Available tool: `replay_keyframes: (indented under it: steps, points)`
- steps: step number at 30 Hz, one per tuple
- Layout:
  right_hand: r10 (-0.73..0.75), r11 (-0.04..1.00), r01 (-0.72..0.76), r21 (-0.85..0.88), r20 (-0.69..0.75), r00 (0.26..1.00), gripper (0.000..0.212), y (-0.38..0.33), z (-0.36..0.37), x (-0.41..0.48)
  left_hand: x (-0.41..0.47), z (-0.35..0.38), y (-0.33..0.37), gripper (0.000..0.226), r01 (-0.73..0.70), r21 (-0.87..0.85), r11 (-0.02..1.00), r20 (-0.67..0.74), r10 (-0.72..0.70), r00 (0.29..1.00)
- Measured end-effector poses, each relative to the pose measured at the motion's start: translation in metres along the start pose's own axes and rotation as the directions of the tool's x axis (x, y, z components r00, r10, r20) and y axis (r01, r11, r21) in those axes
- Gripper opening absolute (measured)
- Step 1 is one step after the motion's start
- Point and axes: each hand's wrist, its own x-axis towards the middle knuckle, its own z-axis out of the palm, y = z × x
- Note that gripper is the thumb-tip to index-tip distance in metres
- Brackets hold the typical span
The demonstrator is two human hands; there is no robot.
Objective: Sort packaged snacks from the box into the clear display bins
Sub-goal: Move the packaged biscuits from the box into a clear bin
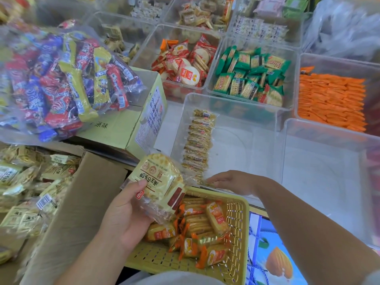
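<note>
- Left grip (125, 210), a bare hand, is clenched round a small stack of pale yellow, clear-wrapped rice-cracker packets (158, 182). The thumb lies on the top packet's label.
- The stack is tilted, above the far left corner of a yellow perforated plastic basket (236, 219).
- Right grip (230, 182) reaches into the near end of an open clear plastic display bin (232, 99). Its fingers are stretched out and released, with the fingertips touching the nearest packets there.
- A row of matching cracker packets standing on edge (199, 140) runs along that bin's left wall, from far end to near.
- A brown cardboard box (86, 192) stands at left, with loose pale yellow packets (30, 182) piled inside.
- The basket holds orange-wrapped crackers (205, 223).
- The bins beyond hold red-wrapped round crackers (185, 62), green-wrapped square crackers (250, 75) and stacked orange packets (331, 99).
- A clear bag of mixed red, blue and yellow snacks (57, 79) rests on a pale green carton (123, 128).
</note>
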Motion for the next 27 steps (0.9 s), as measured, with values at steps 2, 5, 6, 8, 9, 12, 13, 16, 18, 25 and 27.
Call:
replay_keyframes:
  steps: [2, 5, 6, 8, 9, 12, 13, 16, 18, 25, 27]
  points:
    - [-0.006, 0.999, 0.007, 0.035, -0.014, 1.000, 0.035, 0.001, 0.004, 0.000, -0.001, 0.001, 0.000, 0.033, -0.001, 0.009, 1.000, 0.000, 0.001, 1.000]
    - [-0.022, 0.995, 0.027, 0.097, -0.053, 0.998, 0.038, 0.003, 0.007, -0.002, -0.003, 0.002, 0.000, 0.031, -0.007, 0.026, 1.000, 0.009, 0.007, 1.000]
    - [-0.021, 0.993, 0.028, 0.115, -0.062, 0.998, 0.042, 0.003, 0.007, -0.003, -0.004, 0.003, 0.000, 0.031, -0.010, 0.029, 1.000, 0.010, 0.010, 1.000]
    - [-0.003, 0.988, 0.016, 0.152, -0.090, 0.996, 0.049, 0.001, 0.006, -0.005, -0.004, 0.005, 0.000, 0.029, -0.020, 0.039, 0.999, 0.005, 0.020, 1.000]
    - [0.016, 0.988, 0.003, 0.152, -0.125, 0.992, 0.051, 0.000, 0.005, -0.007, -0.004, 0.007, 0.001, 0.028, -0.026, 0.048, 0.999, -0.001, 0.026, 1.000]
    - [0.044, 0.997, -0.025, 0.068, -0.296, 0.954, 0.049, -0.010, -0.002, -0.018, -0.004, 0.012, 0.001, 0.030, -0.037, 0.059, 0.998, -0.014, 0.038, 0.999]
    - [0.030, 0.999, -0.014, 0.046, -0.372, 0.928, 0.046, -0.018, -0.004, -0.025, -0.004, 0.013, 0.001, 0.033, -0.039, 0.061, 0.997, -0.015, 0.040, 0.999]
    - [-0.076, 0.983, 0.162, 0.091, -0.599, 0.797, 0.038, -0.054, -0.003, -0.053, -0.005, 0.017, -0.001, 0.042, -0.072, 0.135, 0.988, -0.026, 0.076, 0.997]
    - [-0.193, 0.917, 0.371, 0.146, -0.652, 0.733, 0.040, -0.087, 0.009, -0.076, -0.006, 0.020, -0.004, 0.043, -0.106, 0.219, 0.970, -0.040, 0.117, 0.992]
    - [-0.401, 0.916, 0.293, -0.274, -0.586, 0.704, 0.102, -0.152, 0.071, -0.103, -0.012, 0.037, -0.018, 0.069, -0.162, 0.341, 0.926, 0.033, 0.160, 0.986]
    - [-0.372, 0.928, 0.299, -0.223, -0.607, 0.702, 0.099, -0.152, 0.074, -0.100, -0.015, 0.039, -0.018, 0.069, -0.172, 0.342, 0.924, 0.055, 0.163, 0.985]
